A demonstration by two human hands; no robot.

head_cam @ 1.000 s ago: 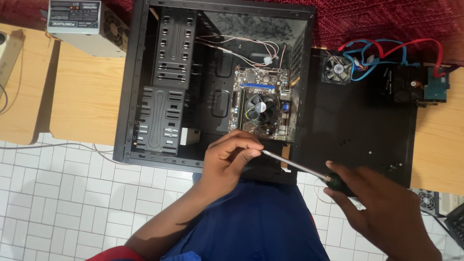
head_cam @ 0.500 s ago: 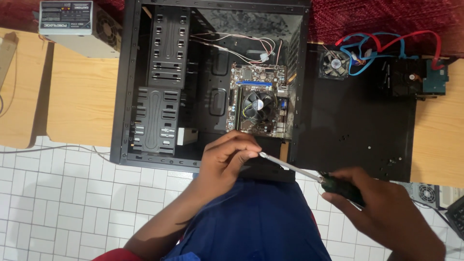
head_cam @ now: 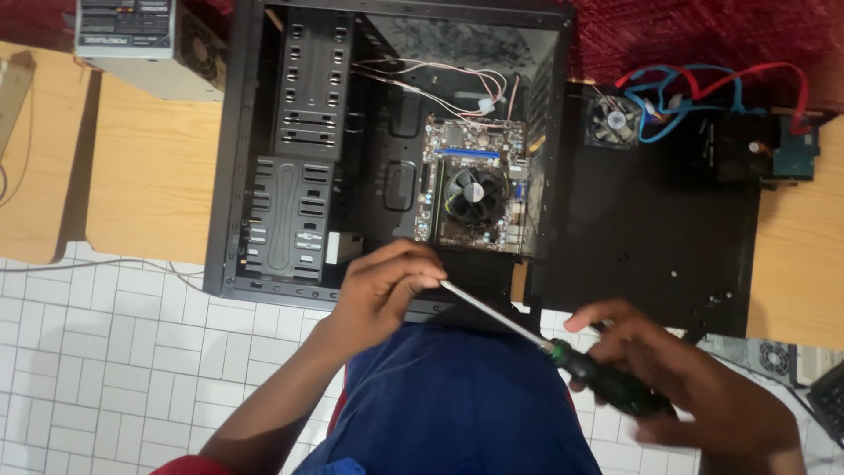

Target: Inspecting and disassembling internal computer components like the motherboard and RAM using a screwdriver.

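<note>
Head view: right hand [head_cam: 694,387] grips screwdriver [head_cam: 563,356] by its dark handle, left hand [head_cam: 387,290] pinches the shaft tip at open black computer case [head_cam: 237,176] front edge; motherboard [head_cam: 475,189] inside, side panel [head_cam: 659,229] right.

Open computer case [head_cam: 290,167] on table; left hand [head_cam: 387,290] pinches screwdriver [head_cam: 563,352] tip at case's near edge, right hand [head_cam: 694,387] grips handle.
</note>
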